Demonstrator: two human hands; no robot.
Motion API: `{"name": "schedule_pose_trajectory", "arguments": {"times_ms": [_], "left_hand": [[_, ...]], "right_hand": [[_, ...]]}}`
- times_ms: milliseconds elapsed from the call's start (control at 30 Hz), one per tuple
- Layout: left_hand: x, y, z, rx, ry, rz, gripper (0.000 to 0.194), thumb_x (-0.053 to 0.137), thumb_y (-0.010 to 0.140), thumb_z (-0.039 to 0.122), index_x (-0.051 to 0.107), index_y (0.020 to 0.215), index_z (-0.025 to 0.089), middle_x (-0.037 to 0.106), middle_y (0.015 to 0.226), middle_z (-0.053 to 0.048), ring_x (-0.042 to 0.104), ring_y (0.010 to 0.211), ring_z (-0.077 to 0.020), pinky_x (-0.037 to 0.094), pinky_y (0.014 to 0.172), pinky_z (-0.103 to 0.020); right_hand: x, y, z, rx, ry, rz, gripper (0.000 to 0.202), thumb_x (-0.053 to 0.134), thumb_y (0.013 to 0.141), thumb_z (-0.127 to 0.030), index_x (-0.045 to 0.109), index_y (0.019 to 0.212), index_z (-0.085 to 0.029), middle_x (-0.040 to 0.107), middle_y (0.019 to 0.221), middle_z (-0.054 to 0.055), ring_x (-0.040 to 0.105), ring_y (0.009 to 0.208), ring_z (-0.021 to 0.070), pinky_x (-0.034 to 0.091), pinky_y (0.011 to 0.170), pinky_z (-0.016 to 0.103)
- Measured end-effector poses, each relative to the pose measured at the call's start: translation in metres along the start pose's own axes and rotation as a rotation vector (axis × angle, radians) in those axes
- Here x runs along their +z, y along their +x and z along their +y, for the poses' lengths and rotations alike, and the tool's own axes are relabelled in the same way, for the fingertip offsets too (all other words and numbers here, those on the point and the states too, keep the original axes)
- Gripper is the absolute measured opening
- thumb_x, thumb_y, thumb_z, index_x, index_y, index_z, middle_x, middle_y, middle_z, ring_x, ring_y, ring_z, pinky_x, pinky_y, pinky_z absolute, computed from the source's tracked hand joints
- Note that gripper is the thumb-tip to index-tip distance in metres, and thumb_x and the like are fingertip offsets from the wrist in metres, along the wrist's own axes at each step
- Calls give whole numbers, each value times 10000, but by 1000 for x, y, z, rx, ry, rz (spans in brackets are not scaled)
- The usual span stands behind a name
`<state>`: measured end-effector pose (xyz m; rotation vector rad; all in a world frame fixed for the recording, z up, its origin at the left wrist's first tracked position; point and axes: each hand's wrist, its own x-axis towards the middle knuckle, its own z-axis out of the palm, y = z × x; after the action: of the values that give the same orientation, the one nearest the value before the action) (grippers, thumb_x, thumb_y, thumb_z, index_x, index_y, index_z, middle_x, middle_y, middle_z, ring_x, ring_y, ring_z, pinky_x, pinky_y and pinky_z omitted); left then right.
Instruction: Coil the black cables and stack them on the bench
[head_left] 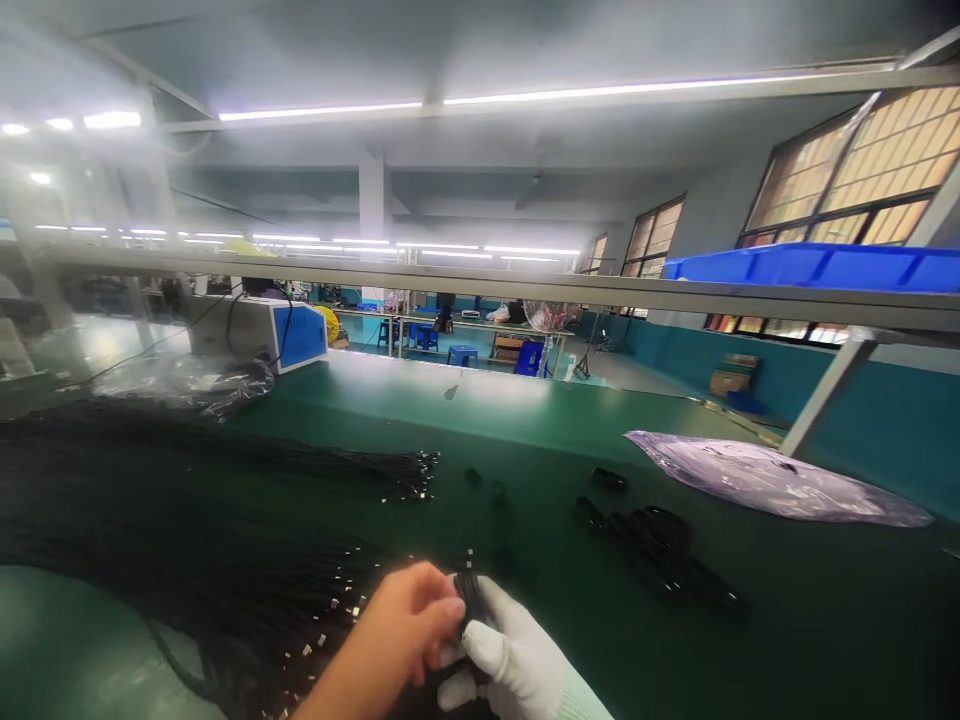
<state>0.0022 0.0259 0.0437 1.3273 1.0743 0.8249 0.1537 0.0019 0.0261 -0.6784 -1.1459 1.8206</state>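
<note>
Near the bottom middle of the head view, a small coil of black cable (469, 598) is pinched between my two hands. My left hand (411, 620), bare, has its thumb and fingers closed on the coil's left side. My right hand (517, 650), in a white glove, grips the same coil from the right with its thumb across the front. Fingers hide much of the coil. Close by on the left lies a large spread of black cables (225, 520) with small white connectors at their ends. Several coiled black cables (660, 535) lie to the right.
The green tabletop (540, 420) carries a plastic bag (780, 478) at the right and clear plastic wrapping (202, 385) at the left. A white and blue machine (262, 333) stands behind that. Overhead runs a shelf bar holding a blue tray (817, 268).
</note>
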Motion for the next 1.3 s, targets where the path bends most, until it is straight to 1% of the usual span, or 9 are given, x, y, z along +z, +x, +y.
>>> {"name": "schedule_pose_trajectory", "arguments": {"times_ms": [200,367,567,833,900,1000,1067,1167,1300], "left_hand": [[11,-2,-26,-28,-217,-99,307,688,624,381,502,702,149,513,522,54,415,414,-55,362,381,-175],[7,0,-36,-62,-337,-175,354,689,658,448,481,700,165,551,539,25,476,455,-78,366,446,-188],[6,1,-33,-34,-272,-161,295,669,668,398,500,696,157,525,565,36,453,496,-80,337,500,-204],[6,-2,-32,-74,-241,-148,302,629,651,423,449,640,181,508,541,37,440,482,-88,285,496,-208],[4,-5,-27,-57,-147,-99,260,593,690,404,462,633,187,513,538,30,456,488,-110,311,498,-223],[1,-13,-18,112,238,150,87,546,740,248,588,776,181,602,725,-17,530,616,-151,383,588,-252],[0,-16,-16,301,466,246,302,499,697,93,628,943,212,611,919,-33,561,741,-165,411,687,-261],[1,-16,-21,475,547,243,397,438,669,12,660,924,219,603,906,-39,580,792,-176,420,702,-255],[4,-7,-27,488,488,302,304,452,725,41,687,831,201,606,775,-25,588,742,-167,429,663,-241]], "right_hand": [[2,-5,-7,115,-152,60,497,761,585,-180,518,1015,-126,625,840,52,609,722,174,487,596,265],[-1,-8,-6,147,30,-75,465,760,677,-319,513,1030,-144,587,891,52,579,826,176,505,682,312],[1,-5,-6,159,-84,49,459,796,623,-265,556,993,-137,561,883,47,546,799,168,502,671,328],[0,-8,-8,184,10,-46,484,781,627,-332,591,1032,-147,550,912,61,529,852,184,505,676,314],[0,-8,-4,190,22,-31,491,798,607,-299,585,1023,-148,547,888,51,537,832,177,500,672,304],[0,-7,2,175,108,-29,458,783,628,-273,582,1020,-147,527,939,53,547,825,170,489,654,288],[0,-6,4,168,127,-30,463,778,628,-257,579,1032,-149,527,978,60,559,817,170,490,664,298],[3,-4,5,150,95,-40,540,797,595,-268,564,1068,-152,553,969,69,584,821,197,497,684,330],[8,-4,2,102,212,-75,542,799,612,-291,558,1078,-157,554,1014,83,590,875,208,477,651,277]]}}
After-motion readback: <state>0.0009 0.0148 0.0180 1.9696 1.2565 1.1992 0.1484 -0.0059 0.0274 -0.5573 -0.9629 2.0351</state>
